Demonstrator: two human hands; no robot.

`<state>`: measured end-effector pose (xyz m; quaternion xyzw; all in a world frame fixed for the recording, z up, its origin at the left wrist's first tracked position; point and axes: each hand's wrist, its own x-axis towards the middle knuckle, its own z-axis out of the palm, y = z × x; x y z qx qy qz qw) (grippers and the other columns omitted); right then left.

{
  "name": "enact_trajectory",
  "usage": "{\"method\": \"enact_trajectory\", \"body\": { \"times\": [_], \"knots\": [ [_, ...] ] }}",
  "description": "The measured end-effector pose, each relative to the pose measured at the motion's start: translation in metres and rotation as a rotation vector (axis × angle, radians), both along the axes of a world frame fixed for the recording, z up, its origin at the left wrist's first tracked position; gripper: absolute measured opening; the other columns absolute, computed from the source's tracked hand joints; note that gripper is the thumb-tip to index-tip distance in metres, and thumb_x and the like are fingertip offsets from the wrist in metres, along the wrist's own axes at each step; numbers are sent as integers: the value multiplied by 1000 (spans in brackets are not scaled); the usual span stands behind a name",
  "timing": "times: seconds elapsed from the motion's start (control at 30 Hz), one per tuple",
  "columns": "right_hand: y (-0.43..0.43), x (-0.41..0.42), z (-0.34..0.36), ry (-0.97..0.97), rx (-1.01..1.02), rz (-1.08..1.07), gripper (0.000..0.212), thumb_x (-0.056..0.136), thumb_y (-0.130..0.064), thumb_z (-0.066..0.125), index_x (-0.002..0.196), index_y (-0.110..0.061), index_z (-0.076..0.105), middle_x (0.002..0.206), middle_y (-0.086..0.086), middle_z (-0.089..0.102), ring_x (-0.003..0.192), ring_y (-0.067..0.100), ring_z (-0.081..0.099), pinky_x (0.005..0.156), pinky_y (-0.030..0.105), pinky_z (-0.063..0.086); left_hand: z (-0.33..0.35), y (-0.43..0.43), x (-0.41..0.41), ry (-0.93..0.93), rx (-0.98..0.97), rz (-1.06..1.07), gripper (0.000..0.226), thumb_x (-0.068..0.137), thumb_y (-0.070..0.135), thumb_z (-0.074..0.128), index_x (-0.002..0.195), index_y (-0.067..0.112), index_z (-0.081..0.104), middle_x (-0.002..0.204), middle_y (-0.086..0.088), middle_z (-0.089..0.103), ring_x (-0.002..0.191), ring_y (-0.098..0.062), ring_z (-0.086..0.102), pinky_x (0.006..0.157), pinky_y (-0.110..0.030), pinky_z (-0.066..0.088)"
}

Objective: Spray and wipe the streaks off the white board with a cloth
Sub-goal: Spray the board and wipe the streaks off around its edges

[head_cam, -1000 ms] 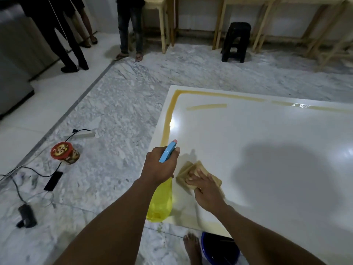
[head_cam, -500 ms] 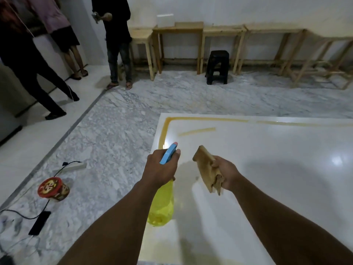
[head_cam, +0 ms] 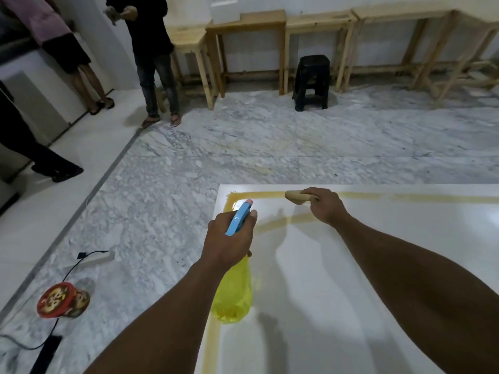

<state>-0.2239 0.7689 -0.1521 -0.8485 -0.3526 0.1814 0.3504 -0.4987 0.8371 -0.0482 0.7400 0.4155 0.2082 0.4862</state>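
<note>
The left hand (head_cam: 229, 238) grips the spray bottle (head_cam: 233, 295) over the board's (head_cam: 378, 252) left edge; the right hand (head_cam: 325, 205) pinches the folded cloth (head_cam: 295, 197) by the far streak (head_cam: 418, 197); better to mist first, then wipe along it.

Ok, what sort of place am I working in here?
Probably a workshop or an unfinished room rather than a lived-in home: the white board lies flat on a marble floor, and bare wooden tables line the far wall with a black plastic stool by them.
</note>
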Motion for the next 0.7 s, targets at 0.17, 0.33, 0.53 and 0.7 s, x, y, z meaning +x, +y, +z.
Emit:
{"method": "enact_trajectory", "body": {
  "times": [0.17, 0.33, 0.53, 0.7],
  "knots": [
    [-4, -4, -76, -169, -203, 218, 58, 86, 2, 45, 136, -23, 59, 149, 6, 48, 143, 32, 36, 113, 41, 27, -13, 30, 20, 34, 27, 3, 22, 102, 39, 64, 83, 31, 72, 87, -24, 73, 60, -24, 73, 53, -32, 64],
    [-6, -23, -102, -134, -38, 129, 60, 76, -4, 37, 126, -17, 68, 142, 8, 56, 142, 33, 36, 115, 47, 21, -17, 32, 19, 17, 9, 24, 19, 102, 36, 65, 85, 43, 70, 90, -31, 71, 65, -32, 72, 50, -30, 62],
    [-39, -99, -106, -135, 79, 174, 56, 73, -6, 39, 116, -20, 72, 136, 0, 61, 140, 26, 41, 115, 55, 24, -23, 25, 4, 58, -13, 68, 34, 101, 38, 66, 92, 7, 77, 87, -30, 71, 60, -28, 73, 56, -43, 66],
    [-76, -154, -99, -250, 52, 261, 44, 71, -13, 49, 104, -25, 76, 119, -9, 71, 127, 19, 56, 105, 36, 41, -19, 3, -13, 31, -36, 68, 23, 102, 36, 65, 80, 42, 67, 93, -28, 73, 71, -30, 74, 55, -36, 65]
  ]
}}
